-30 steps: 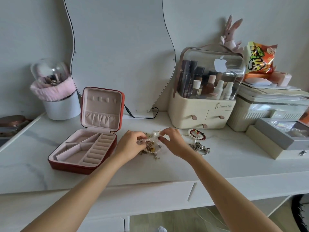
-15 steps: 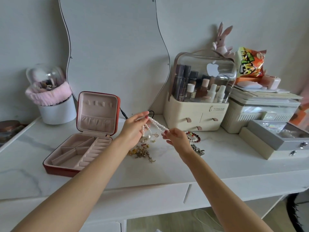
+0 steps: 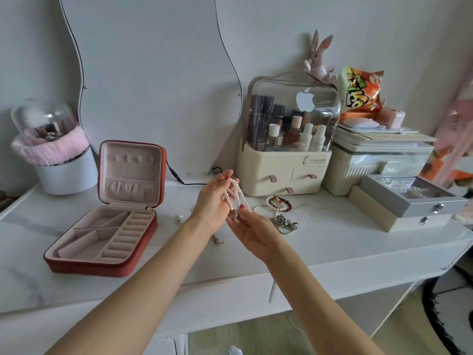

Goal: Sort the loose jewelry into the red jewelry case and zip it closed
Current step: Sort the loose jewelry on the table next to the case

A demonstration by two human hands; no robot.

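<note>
The red jewelry case [image 3: 84, 263] lies open on the left of the white vanity, its pink lid upright and its compartments bare. My left hand [image 3: 213, 201] holds a pearl necklace [image 3: 236, 193] up above the tabletop, the strand draped over its fingers. Just below, my right hand [image 3: 252, 228] pinches the lower end of the same strand. On the table to the right lie a red-and-white bead bracelet [image 3: 279, 203] and a silver chain piece [image 3: 284, 224]. A pearl earring [image 3: 180, 218] and a small gold piece [image 3: 217, 240] sit near my left wrist.
A cream cosmetics organizer [image 3: 284, 170] stands behind the jewelry, with a wavy mirror [image 3: 153, 73] on the wall. A white brush pot [image 3: 64, 170] is at far left. Stacked grey and beige boxes [image 3: 404, 206] fill the right side. A black cable [image 3: 184, 179] runs behind the case.
Both hands lifted the pearl necklace out of the jewelry pile on the table. The stretched strand has since been gathered, and my hands have come closer together.
</note>
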